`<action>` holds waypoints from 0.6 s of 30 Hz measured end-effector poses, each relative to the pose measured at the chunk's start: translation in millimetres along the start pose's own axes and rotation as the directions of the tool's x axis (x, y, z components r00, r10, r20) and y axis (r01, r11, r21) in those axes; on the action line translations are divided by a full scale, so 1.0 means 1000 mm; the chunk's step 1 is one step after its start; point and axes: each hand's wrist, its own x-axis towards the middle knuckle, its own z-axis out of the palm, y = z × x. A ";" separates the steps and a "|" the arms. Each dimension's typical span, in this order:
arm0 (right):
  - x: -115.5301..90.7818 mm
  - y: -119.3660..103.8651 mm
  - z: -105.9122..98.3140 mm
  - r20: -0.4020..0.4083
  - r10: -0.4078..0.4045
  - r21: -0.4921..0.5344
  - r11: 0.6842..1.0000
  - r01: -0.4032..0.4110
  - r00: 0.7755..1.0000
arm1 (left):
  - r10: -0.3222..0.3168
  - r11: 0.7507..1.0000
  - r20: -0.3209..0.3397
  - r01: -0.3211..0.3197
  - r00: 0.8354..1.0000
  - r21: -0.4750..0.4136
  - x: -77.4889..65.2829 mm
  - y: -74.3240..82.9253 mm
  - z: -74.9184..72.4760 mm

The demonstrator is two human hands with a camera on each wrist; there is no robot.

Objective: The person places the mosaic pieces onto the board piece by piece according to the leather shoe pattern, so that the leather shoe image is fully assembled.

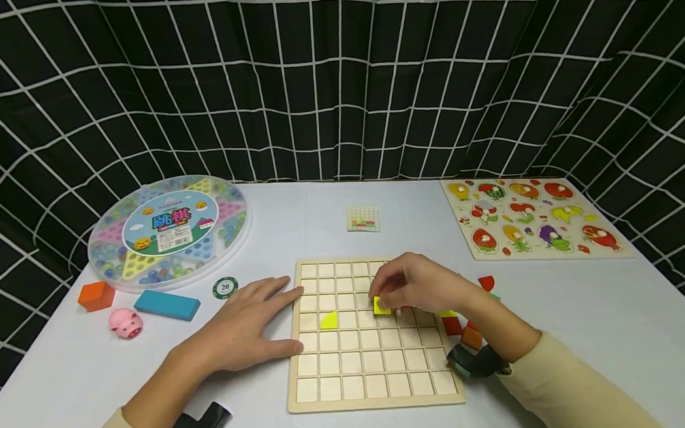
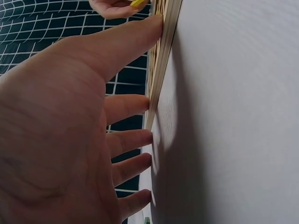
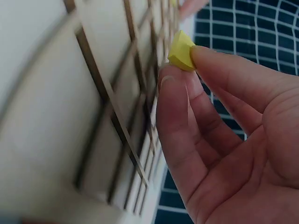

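A wooden grid board lies on the table, divided into square cells. One yellow quarter-circle piece sits in a cell left of the middle. Over the board my right hand pinches a yellow block between thumb and fingers; in the right wrist view the yellow block shows at the fingertips. My left hand lies at the board's left edge with its fingers spread. Thumb and index finger of that left hand touch the board's rim in the left wrist view.
Loose red, orange, yellow and green pieces lie right of the board, partly under my right forearm. A small pattern card is behind it. Left are a marble game box, blue block, orange block, toy pig, chip; far right, a fruit puzzle.
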 end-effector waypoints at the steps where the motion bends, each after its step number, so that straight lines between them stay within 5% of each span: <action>1: 0.002 0.000 0.003 0.004 -0.008 -0.008 1.000 0.009 1.000 | 0.000 1.000 0.001 0.000 1.000 -0.002 0.000 0.000 0.000; 18: 0.012 -0.017 0.026 -0.076 -0.046 -0.247 0.969 0.026 0.996 | -0.001 1.000 0.005 0.001 1.000 -0.022 0.000 -0.003 -0.001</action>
